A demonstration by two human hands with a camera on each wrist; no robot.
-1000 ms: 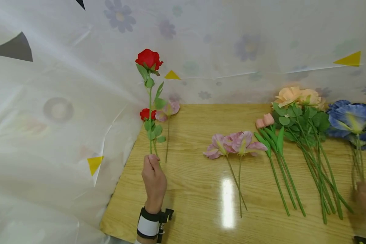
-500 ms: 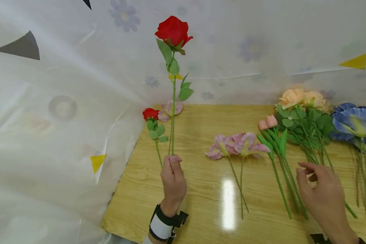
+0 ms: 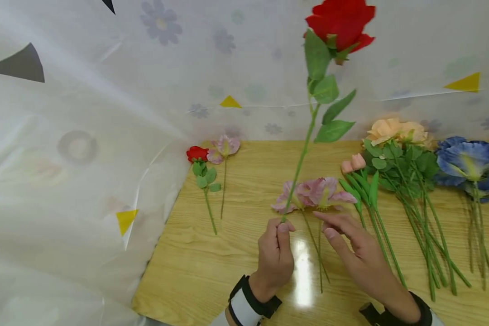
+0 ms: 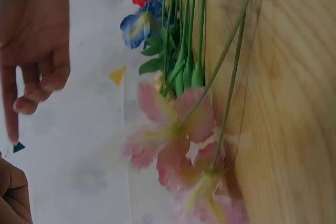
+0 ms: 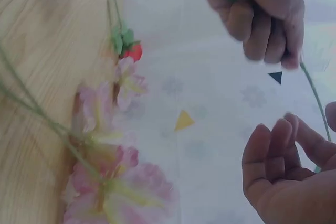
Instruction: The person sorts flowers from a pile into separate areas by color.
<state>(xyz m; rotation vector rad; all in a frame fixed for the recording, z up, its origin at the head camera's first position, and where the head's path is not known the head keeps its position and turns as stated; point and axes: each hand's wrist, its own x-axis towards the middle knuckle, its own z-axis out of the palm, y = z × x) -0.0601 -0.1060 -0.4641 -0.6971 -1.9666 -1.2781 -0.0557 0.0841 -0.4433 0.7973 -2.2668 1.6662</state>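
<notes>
A red rose (image 3: 339, 22) on a long green stem leans to the upper right in the head view, its top cut off by the frame edge. My left hand (image 3: 276, 256) grips it low on the stem, fingers curled, as the right wrist view also shows. Beside it, to the right, my right hand (image 3: 360, 253) holds nothing. Its fingers are loosely bent, index finger and thumb pointing toward the stem, apart from it. Under and behind both hands lie two pinkish-purple flowers (image 3: 325, 192) with thin crossed stems.
A second red rose (image 3: 197, 154) and a single pinkish flower (image 3: 228, 146) lie at the table's back left. To the right are pink tulips (image 3: 357, 161), peach roses (image 3: 387, 131) and blue flowers (image 3: 470, 160). White patterned sheeting (image 3: 85, 190) borders the wooden table (image 3: 195, 280).
My left hand has carried the red rose up and rightward from the back-left flowers. My right hand has come left from beside the blue flowers, nearing the left hand.
</notes>
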